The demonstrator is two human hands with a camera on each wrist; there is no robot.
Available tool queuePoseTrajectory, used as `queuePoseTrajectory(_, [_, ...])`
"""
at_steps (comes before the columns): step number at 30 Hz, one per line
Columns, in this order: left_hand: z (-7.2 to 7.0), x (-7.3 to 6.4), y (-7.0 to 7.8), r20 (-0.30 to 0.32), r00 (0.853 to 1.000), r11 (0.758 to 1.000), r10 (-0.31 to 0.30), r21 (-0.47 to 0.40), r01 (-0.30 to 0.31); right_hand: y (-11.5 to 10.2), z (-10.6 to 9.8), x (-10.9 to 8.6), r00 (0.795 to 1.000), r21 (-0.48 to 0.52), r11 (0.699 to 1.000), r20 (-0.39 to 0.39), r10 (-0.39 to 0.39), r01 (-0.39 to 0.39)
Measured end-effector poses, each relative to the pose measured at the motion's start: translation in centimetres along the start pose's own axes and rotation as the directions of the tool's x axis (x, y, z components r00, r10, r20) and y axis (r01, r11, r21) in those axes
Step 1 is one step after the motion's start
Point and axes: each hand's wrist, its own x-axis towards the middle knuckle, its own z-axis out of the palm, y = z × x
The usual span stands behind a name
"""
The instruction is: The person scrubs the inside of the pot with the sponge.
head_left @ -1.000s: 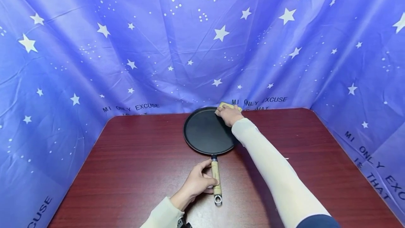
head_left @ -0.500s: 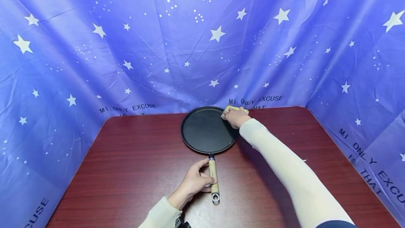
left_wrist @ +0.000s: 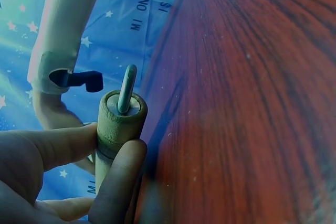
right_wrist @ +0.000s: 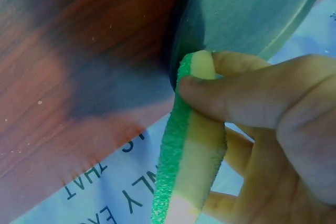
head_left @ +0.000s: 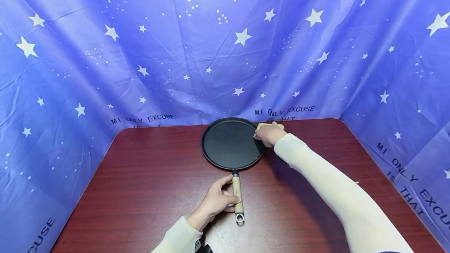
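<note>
A round black flat frying pan (head_left: 232,143) lies at the back middle of the table, its handle (head_left: 237,194) pointing toward me. My left hand (head_left: 215,200) grips that wooden handle from the left; the left wrist view shows thumb and fingers round the handle's end (left_wrist: 122,121), near its metal hanging loop (left_wrist: 127,88). At the pan's right rim, my right hand (head_left: 268,134) pinches a sponge (head_left: 279,126). Close up, the sponge (right_wrist: 197,145) is yellow with a green scouring side, held between thumb and fingers, one end over the pan's edge (right_wrist: 173,59).
The dark red wooden table (head_left: 151,175) reaches back to a blue curtain (head_left: 183,50) with white stars and lettering. My right forearm (head_left: 327,175) stretches across the table's right side. A small white bit (head_left: 356,182) shows beside that sleeve.
My right hand has moved right and slightly toward me with the sponge, from the pan's upper right to its right rim. The left hand keeps its grip on the handle; the view shifted slightly.
</note>
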Motion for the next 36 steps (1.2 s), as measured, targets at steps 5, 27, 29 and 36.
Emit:
queuePoseTrajectory(5, [0.1, 0.1, 0.0, -0.002, 1.000, 1.000, 0.004, 0.015, -0.004, 0.1, 0.3, -1.3, 1.000, 0.045, 0.999, 0.014, -0.002, 0.001])
queuePoseTrajectory(27, [0.2, 0.1, 0.0, -0.013, 1.000, 1.000, 0.001, 0.007, -0.001, -0.7, 0.6, -4.6, 0.909, 0.190, 0.898, 0.050, -0.413, 0.397])
queuePoseTrajectory(29, [0.2, 0.1, 0.0, -0.013, 1.000, 1.000, 0.002, 0.002, -0.001, -0.9, 0.5, -4.7, 0.903, 0.202, 0.889, 0.047, -0.428, 0.411])
queuePoseTrajectory(36, [0.2, -0.1, 0.1, -0.017, 1.000, 1.000, -0.003, -0.022, 0.003, -1.5, 0.5, -4.7, 0.898, 0.240, 0.879, 0.055, -0.436, 0.412])
